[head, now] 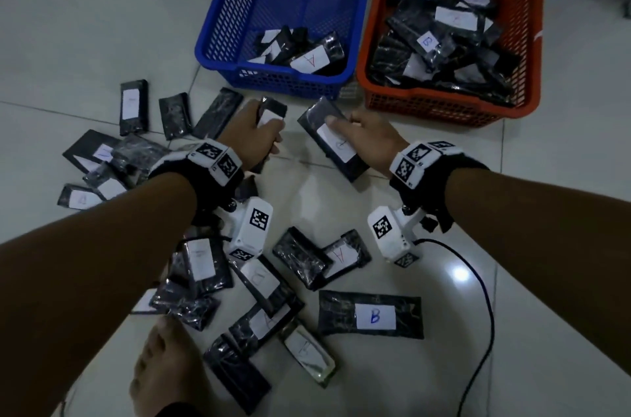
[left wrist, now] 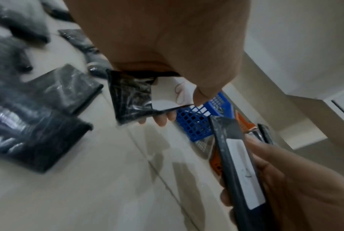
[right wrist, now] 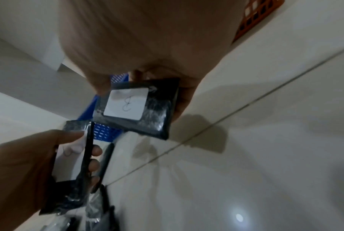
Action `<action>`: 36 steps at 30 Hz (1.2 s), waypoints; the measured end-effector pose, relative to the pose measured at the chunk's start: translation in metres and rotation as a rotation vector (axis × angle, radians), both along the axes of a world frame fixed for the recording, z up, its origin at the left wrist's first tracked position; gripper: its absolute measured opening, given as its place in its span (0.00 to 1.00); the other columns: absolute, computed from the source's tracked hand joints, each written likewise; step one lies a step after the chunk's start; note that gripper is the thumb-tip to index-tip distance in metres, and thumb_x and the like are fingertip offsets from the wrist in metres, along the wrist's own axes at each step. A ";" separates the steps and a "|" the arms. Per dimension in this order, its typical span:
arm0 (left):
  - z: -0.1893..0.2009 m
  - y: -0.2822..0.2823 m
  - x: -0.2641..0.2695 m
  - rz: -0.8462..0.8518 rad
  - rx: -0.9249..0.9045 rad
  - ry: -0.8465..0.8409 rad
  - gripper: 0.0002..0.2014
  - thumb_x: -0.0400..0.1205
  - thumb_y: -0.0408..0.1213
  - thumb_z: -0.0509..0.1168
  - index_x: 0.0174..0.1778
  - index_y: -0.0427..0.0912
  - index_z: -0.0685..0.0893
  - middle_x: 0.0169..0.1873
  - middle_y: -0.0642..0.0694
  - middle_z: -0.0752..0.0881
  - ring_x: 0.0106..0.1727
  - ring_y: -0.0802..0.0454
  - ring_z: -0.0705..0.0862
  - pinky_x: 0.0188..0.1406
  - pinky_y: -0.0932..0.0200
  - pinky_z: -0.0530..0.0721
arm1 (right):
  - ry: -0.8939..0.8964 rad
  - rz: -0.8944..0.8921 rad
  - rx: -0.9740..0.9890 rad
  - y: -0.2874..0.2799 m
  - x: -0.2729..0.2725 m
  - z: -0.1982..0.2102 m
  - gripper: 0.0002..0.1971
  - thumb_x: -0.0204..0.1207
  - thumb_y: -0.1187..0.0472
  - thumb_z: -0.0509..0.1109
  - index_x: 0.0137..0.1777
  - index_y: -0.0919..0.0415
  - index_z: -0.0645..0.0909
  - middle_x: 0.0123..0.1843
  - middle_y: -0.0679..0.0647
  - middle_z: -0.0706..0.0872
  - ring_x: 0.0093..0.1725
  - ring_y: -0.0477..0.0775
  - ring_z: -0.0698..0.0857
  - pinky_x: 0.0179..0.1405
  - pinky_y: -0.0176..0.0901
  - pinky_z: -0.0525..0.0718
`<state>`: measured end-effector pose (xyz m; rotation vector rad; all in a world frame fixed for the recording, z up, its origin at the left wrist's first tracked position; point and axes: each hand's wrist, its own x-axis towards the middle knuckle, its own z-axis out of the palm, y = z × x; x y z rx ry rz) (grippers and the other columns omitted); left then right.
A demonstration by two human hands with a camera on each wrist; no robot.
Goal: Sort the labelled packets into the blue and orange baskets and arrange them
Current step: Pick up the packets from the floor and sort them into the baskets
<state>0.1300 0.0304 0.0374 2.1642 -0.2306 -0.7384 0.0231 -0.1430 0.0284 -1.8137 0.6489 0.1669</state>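
Observation:
My left hand point(head: 254, 134) grips a black packet point(head: 271, 112) with a white label, held above the floor just in front of the blue basket point(head: 218, 37); the left wrist view shows this packet point(left wrist: 131, 100) between thumb and fingers. My right hand point(head: 368, 139) holds a second black packet point(head: 333, 139) whose label reads B point(right wrist: 126, 104), thumb on top. The orange basket point(head: 532, 51) at the right is heaped with B-labelled packets. The blue basket holds a few packets, one marked A point(head: 310, 61).
Many black packets lie scattered on the white tiled floor: a group at the left point(head: 133, 109), a pile under my forearms point(head: 259, 280), one big B packet point(head: 372, 316). A black cable point(head: 485, 314) curves at the right. A bare foot point(head: 164, 372) rests at the bottom left.

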 end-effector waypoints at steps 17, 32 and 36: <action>0.060 -0.171 0.050 -0.750 0.067 -0.747 0.13 0.82 0.38 0.63 0.62 0.43 0.82 0.54 0.38 0.82 0.55 0.38 0.81 0.48 0.54 0.76 | -0.181 -0.098 -1.061 -0.138 -0.020 0.077 0.16 0.78 0.58 0.64 0.65 0.56 0.78 0.61 0.57 0.84 0.57 0.64 0.83 0.53 0.52 0.79; 0.058 -0.251 0.022 -0.840 -0.022 -1.107 0.24 0.79 0.40 0.61 0.73 0.45 0.74 0.67 0.41 0.79 0.67 0.40 0.75 0.65 0.44 0.75 | -0.067 -0.111 -0.997 -0.179 -0.028 0.049 0.25 0.80 0.57 0.61 0.78 0.55 0.69 0.73 0.55 0.75 0.71 0.59 0.75 0.66 0.57 0.73; 0.049 -0.193 -0.015 -0.799 -0.049 -1.044 0.14 0.79 0.40 0.61 0.59 0.42 0.82 0.54 0.40 0.81 0.54 0.41 0.79 0.49 0.48 0.78 | -0.208 0.019 -0.967 -0.145 -0.045 0.052 0.20 0.75 0.55 0.61 0.66 0.57 0.79 0.63 0.57 0.82 0.63 0.61 0.80 0.60 0.57 0.80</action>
